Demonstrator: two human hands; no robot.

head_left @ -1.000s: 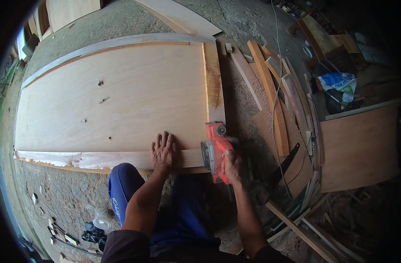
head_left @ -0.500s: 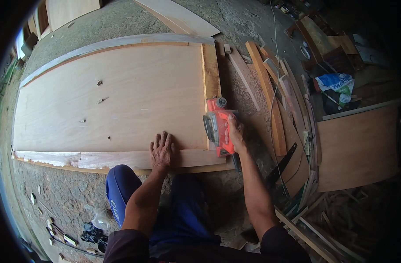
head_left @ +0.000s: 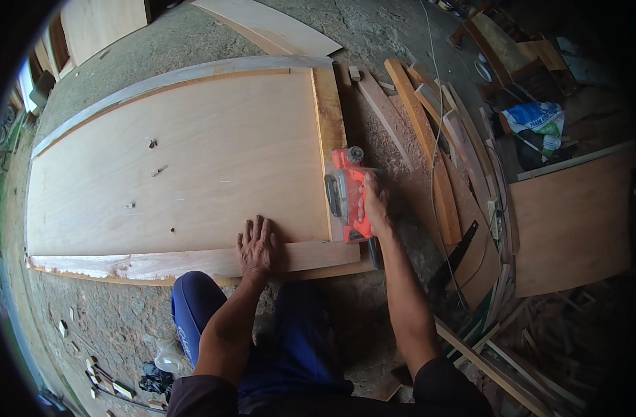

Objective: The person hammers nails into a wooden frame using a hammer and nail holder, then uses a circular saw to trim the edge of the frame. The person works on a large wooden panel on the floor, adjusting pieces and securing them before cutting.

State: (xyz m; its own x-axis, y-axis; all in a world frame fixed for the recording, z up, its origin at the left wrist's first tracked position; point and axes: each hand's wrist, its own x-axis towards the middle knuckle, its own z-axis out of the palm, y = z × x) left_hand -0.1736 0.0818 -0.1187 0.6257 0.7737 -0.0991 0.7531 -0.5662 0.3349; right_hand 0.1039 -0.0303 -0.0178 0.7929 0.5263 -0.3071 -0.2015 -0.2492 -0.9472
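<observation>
My right hand (head_left: 376,206) is wrapped round the handle of a red electric planer (head_left: 347,182). The planer rests on the right end strip (head_left: 327,104) of a wide framed wooden panel (head_left: 213,153), close to its near right corner. My left hand (head_left: 256,244) lies flat with fingers stretched, partly on the near frame strip (head_left: 172,265) and partly on the panel's plywood face. Several small bits (head_left: 157,171) lie scattered on that face. The planer's sole and the wood beneath it are hidden.
Long wooden strips (head_left: 429,160) and pink shavings (head_left: 401,128) lie to the right of the panel. A handsaw (head_left: 458,251), a plywood sheet (head_left: 572,226) and a blue-white bag (head_left: 537,125) are farther right. A thin cable (head_left: 437,90) runs across the strips. Wood offcuts (head_left: 102,382) lie at lower left.
The planer and my right hand have shifted slightly away from me along the end strip. My left hand stays flat on the panel. The whole view has tilted a little.
</observation>
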